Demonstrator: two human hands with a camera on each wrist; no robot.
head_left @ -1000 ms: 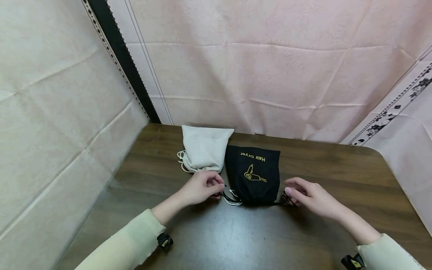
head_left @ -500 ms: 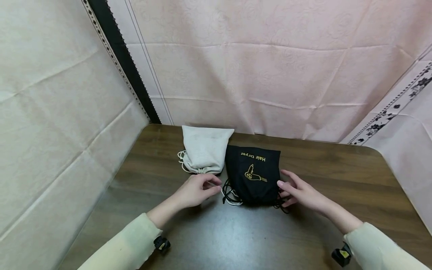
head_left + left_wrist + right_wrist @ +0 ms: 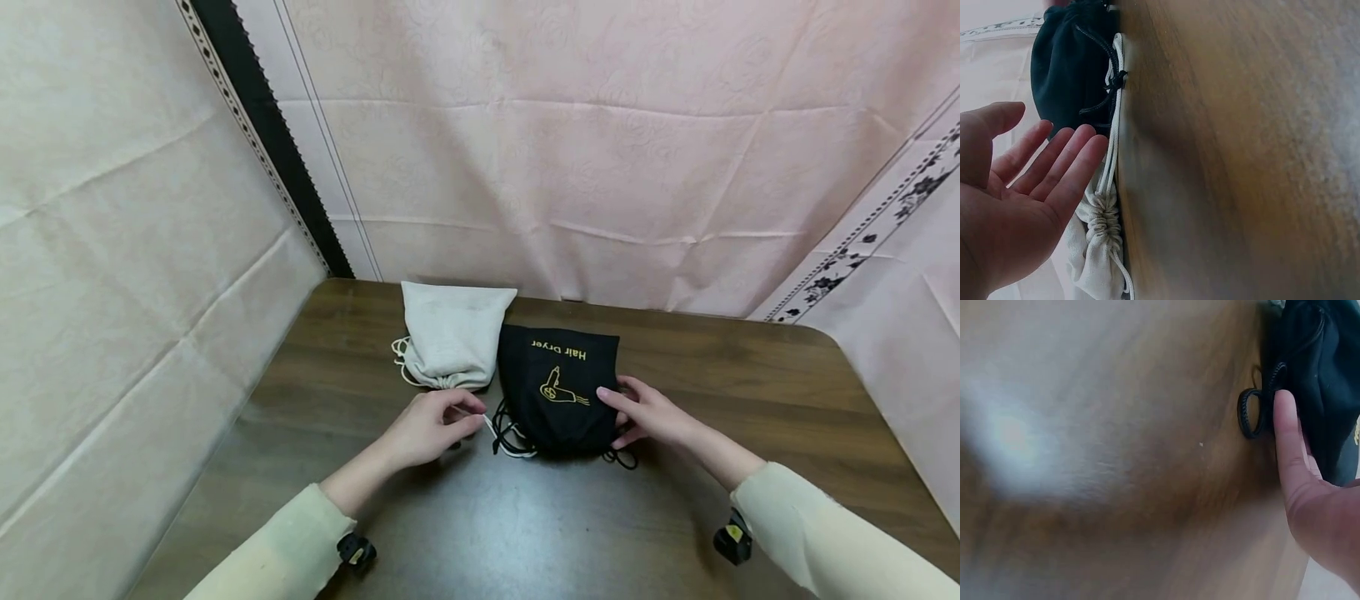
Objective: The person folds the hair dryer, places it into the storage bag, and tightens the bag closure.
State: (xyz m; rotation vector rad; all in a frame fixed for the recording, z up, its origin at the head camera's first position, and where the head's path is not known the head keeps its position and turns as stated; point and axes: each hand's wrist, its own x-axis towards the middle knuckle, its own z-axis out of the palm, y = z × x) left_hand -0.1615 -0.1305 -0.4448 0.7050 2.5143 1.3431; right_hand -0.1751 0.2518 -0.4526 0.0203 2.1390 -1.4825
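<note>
A black drawstring bag (image 3: pixel 558 400) printed "Hair Dryer" lies on the table beside a white cloth drawstring bag (image 3: pixel 456 333). My right hand (image 3: pixel 647 410) is at the black bag's right edge, thumb over its top face; a straight finger lies along its side in the right wrist view. My left hand (image 3: pixel 431 427) hovers by the white bag's gathered neck, fingers (image 3: pixel 1063 165) extended and holding nothing in the left wrist view. White cords (image 3: pixel 1113 125) run from that neck past the fingertips towards the black bag. Black cord loops (image 3: pixel 1250 412) stick out near the right hand.
The wooden table (image 3: pixel 480 533) has its back edge against a pale patterned cloth hanging (image 3: pixel 570 167). Another cloth hanging (image 3: pixel 135 250) stands along the left side. Black devices (image 3: pixel 356 550) sit at both wrists.
Both hands have let go of the black cords, which now lie loose at the bag's corners. The right hand has moved left onto the black bag's edge; the left hand has drawn slightly left.
</note>
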